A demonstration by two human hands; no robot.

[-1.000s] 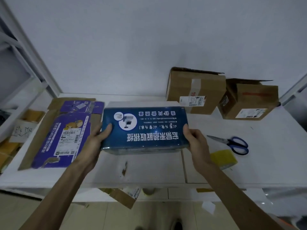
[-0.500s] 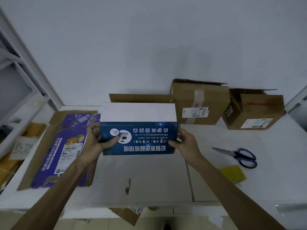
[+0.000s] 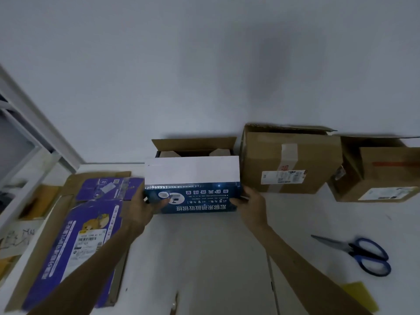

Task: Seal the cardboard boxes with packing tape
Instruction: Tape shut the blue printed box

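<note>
Your left hand (image 3: 145, 206) and right hand (image 3: 252, 203) grip the blue printed cardboard box (image 3: 193, 197) by its 2 ends on the white table (image 3: 204, 258), far flap raised. Step: positioning. Next, fold flaps shut before taping.

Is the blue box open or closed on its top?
Open: the blue box has its far flap standing up, and its dark inside shows.

A blue printed carton (image 3: 195, 198) stands upright before me, top open, its white front flap folded out toward me. Just right of it sit a taped brown box (image 3: 288, 160) and a second brown box (image 3: 381, 176), top flaps ajar.
</note>
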